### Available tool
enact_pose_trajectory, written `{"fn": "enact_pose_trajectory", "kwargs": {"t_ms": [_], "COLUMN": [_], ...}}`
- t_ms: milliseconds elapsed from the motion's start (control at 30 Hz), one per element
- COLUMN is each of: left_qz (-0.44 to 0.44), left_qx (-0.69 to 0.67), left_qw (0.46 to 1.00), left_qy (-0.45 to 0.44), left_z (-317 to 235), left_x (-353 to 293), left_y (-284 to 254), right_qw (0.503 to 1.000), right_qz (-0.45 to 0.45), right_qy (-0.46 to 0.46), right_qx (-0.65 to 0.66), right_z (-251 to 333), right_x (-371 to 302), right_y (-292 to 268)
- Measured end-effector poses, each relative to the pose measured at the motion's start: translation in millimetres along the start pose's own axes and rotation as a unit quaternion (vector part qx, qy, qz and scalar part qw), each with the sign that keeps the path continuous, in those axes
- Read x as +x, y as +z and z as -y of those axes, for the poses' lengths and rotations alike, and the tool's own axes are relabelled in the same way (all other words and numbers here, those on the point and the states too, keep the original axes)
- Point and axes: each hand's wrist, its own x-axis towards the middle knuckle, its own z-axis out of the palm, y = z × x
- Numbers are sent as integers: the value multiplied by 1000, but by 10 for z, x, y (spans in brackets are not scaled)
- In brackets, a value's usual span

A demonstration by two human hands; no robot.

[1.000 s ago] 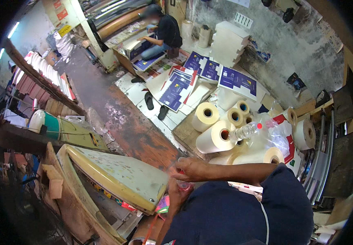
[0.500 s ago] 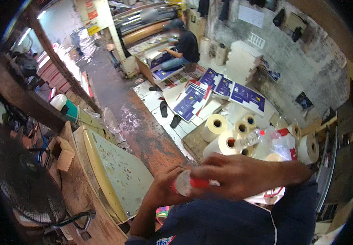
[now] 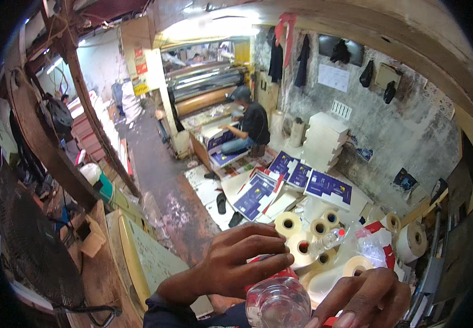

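At the lower middle, my left hand (image 3: 242,257) is closed around a clear plastic bottle (image 3: 277,303) with a red band. The bottle's rounded clear part faces up toward me, and the lower edge of the view cuts it off. Fingers bent, my right hand (image 3: 365,298) is just right of the bottle. It pinches a small red thing (image 3: 329,321), perhaps a cap, mostly hidden by the fingers and the view's edge.
Beyond my hands stand several film rolls (image 3: 288,224), with another clear bottle (image 3: 326,243) lying on them. Purple printed sheets (image 3: 329,188) cover the floor. A person (image 3: 255,120) sits by a roller machine (image 3: 206,87). At left are a black fan (image 3: 36,235) and a wooden bench (image 3: 97,273).
My view has tipped upward. My hands have moved apart; the right has gone right with the red thing, and the bottle appears larger and lower.
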Motion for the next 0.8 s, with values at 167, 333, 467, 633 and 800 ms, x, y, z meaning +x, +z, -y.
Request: {"fn": "enact_pose_trajectory", "kwargs": {"t_ms": [167, 333, 467, 633, 800], "left_qz": [-70, -92, -92, -72, -56], "left_qx": [60, 79, 77, 60, 28], "left_qw": [989, 971, 969, 973, 978], "left_qy": [113, 204, 216, 209, 198], "left_z": [165, 212, 225, 333, 535], "left_x": [435, 871, 1022, 1115, 1130], "left_y": [52, 128, 157, 300, 431], "right_qw": [997, 994, 997, 983, 958], "right_qz": [-29, -43, -30, -87, -231], "right_qy": [63, -98, -51, -136, -87], "right_qx": [-28, -36, -43, -86, -144], "right_z": [404, 249, 423, 241, 264], "right_x": [112, -14, -59, -218, -373], "right_y": [32, 78, -37, -90, -137]}}
